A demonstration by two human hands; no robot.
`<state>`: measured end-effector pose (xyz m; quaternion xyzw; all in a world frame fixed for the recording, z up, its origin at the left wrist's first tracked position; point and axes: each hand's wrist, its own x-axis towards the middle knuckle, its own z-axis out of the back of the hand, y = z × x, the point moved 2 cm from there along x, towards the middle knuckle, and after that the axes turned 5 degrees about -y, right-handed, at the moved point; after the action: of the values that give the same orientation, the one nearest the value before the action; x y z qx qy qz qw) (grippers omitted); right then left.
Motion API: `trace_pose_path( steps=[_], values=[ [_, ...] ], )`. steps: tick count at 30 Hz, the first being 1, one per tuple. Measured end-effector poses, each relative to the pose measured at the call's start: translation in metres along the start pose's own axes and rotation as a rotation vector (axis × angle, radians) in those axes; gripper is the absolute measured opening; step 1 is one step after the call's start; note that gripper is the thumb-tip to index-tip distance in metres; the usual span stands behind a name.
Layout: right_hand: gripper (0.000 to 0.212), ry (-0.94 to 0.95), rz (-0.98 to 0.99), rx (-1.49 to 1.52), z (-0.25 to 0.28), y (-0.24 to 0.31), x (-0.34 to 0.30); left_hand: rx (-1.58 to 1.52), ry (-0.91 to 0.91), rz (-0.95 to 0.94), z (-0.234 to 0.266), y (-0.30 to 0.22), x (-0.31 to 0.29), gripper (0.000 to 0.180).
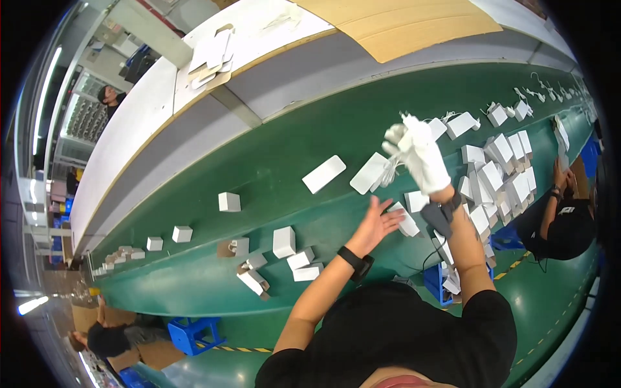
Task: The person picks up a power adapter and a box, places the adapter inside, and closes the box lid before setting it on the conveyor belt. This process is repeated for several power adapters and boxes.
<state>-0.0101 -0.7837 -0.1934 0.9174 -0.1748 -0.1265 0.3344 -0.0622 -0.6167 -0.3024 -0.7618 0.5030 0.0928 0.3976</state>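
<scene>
My left hand [377, 225] is bare, its fingers spread, and holds nothing. It reaches over the green belt beside a small white box [405, 220]. My right hand [417, 155] wears a white glove, with its fingers curled around a bundled white cable [388, 172]. Loops of the cable hang below the fingers, over a flat white box [369, 172]. White on white, the rest of what is in the glove is hard to make out. To the left, another closed white box [325, 174] lies flat on the belt.
Several white boxes, some with open flaps, lie at the near left, including an upright box [283, 242]. A pile of white boxes [495, 178] is on the right. A co-worker [561, 216] sits beyond it. A blue stool [194, 335] stands at lower left; cardboard [404, 26] covers the far shelf.
</scene>
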Motion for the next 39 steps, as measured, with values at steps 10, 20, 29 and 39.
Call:
trace_pose_path(
  steps=[10, 20, 29, 39],
  values=[
    [0.039, 0.395, -0.235, -0.396, 0.031, -0.042, -0.134, -0.846, 0.397, -0.345, 0.058, -0.029, -0.013, 0.035],
    [0.042, 0.271, -0.281, -0.283, 0.016, -0.075, -0.128, 0.051, -0.4, -0.75, -0.006, -0.027, -0.074, 0.03],
    [0.035, 0.09, -0.218, -0.477, 0.023, -0.128, -0.081, 0.368, -0.54, -0.772, 0.04, -0.043, -0.05, 0.036],
    [0.053, 0.066, -0.533, -0.01, 0.063, -0.122, -0.048, 1.891, -1.064, -0.444, 0.177, -0.107, 0.047, 0.089]
  ],
)
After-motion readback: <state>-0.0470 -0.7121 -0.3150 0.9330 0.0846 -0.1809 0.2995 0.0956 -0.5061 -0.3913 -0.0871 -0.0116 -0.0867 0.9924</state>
